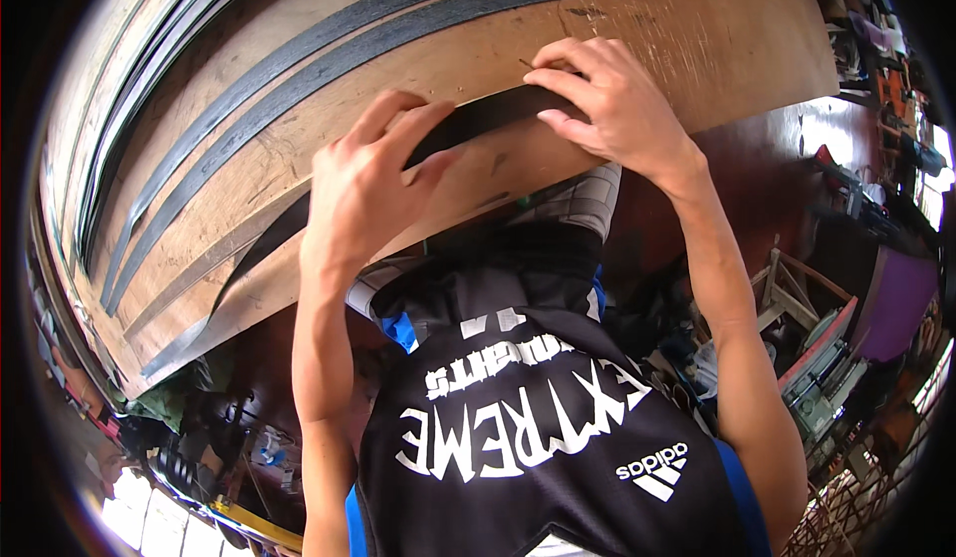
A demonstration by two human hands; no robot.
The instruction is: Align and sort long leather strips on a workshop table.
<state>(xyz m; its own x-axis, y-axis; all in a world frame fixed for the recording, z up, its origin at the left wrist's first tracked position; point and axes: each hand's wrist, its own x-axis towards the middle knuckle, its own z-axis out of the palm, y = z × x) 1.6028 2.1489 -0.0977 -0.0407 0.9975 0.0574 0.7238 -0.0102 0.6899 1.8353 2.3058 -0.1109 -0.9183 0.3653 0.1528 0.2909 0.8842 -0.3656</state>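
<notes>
A loose black strip (478, 111) lies along the near edge of a scuffed plywood board (712, 39), curving and twisting toward the lower left. My left hand (383, 164) is over this strip, fingers bent and apart, with the thumb out toward the near edge. Farther right, my right hand (607, 109) has its fingers curled on the same strip, thumb at the lower side and index finger at the upper. Two long dark grey strips (299, 83) lie parallel farther back on the board.
A bundle of thin dark lengths (129, 89) runs along the board's far left. Below the board's right end is a dark red floor (657, 228), with a wooden frame (772, 288), a purple panel (891, 308) and jumbled items. More clutter lies at lower left, beside my body.
</notes>
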